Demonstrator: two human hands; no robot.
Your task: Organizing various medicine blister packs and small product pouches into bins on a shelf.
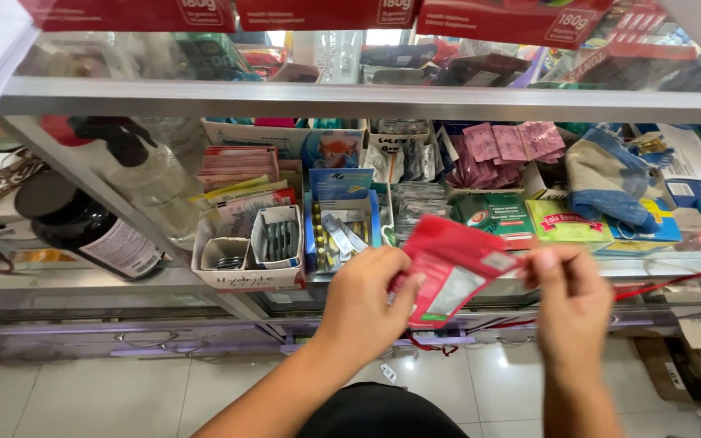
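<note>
1. Red packet [450, 268]: centre of frame, in front of the glass counter [350, 101].
2. Left hand [364, 296]: pinches the packet's left edge.
3. Right hand [568, 298]: grips its right corner.

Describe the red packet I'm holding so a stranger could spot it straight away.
Start at the glass display counter full of small boxes and sachets. In front of its lower edge, the left hand and right hand hold a flat red pouch between them. It alone is held clear of the shelf.
</note>
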